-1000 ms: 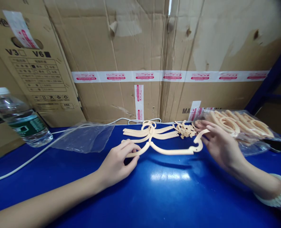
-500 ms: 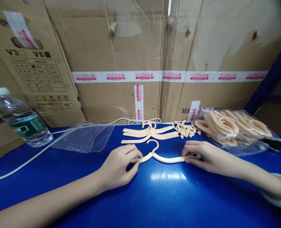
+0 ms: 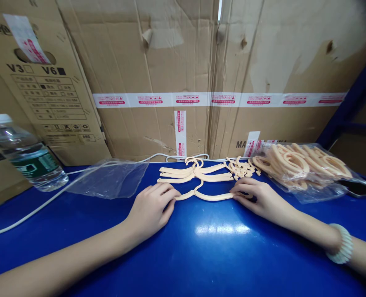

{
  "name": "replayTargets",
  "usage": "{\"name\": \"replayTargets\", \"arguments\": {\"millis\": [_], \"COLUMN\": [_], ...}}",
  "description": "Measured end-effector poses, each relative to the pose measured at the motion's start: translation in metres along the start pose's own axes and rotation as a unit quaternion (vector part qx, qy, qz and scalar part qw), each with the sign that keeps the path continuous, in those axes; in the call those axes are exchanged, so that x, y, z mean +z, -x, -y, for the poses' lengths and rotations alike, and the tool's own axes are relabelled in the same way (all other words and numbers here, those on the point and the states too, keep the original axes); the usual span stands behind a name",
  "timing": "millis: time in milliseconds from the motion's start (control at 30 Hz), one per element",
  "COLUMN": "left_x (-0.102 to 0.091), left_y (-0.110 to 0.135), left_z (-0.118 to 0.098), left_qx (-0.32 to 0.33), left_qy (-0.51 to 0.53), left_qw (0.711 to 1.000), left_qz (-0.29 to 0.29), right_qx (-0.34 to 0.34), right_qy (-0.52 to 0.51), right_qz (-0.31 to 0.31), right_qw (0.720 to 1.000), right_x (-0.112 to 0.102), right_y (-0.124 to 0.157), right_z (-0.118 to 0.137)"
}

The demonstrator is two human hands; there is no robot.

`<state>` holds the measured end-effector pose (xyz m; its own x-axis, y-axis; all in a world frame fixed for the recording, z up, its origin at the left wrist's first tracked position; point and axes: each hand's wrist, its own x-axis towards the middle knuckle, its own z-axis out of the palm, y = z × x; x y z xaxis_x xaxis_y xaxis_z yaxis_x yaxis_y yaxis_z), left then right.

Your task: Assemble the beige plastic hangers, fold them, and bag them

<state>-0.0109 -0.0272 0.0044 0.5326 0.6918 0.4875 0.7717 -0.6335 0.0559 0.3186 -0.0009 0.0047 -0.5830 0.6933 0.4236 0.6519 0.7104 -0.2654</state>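
A clear plastic bottle [image 3: 28, 159] lies at the left on the glossy blue table [image 3: 220, 255], beside a limp clear bag [image 3: 108, 179]. The left hand [image 3: 150, 208] pinches the left tip of a thin, curved beige plastic hanger [image 3: 212, 196] between nearly straight fingers and thumb. The right hand [image 3: 257, 198] pinches the right tip. The hanger lies flat, its hook against the stack [image 3: 195, 173] of like hangers behind. Small hooks [image 3: 243, 168] and a crinkled full bag [image 3: 306, 169] sit to the right. Half a second ago the hanger lay nearer the person, apart from the stack; both hands have slid it back.
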Motion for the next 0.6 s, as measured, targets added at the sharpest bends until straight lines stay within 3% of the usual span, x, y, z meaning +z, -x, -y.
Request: {"name": "replayTargets", "arguments": {"millis": [367,600], "left_x": [-0.008,-0.014], "left_y": [-0.005,-0.011], "left_z": [0.007,0.016], "left_qx": [0.014,-0.030], "left_qy": [0.001,0.152], "left_qw": [1.000,0.987], "left_qz": [0.028,0.037], "right_qx": [0.010,0.023], "right_qy": [-0.005,-0.018], "right_qz": [-0.031,-0.031], "right_qw": [0.999,0.999], "right_x": [0.002,0.001], "right_y": [0.000,0.000], "right_z": [-0.003,-0.005]}}
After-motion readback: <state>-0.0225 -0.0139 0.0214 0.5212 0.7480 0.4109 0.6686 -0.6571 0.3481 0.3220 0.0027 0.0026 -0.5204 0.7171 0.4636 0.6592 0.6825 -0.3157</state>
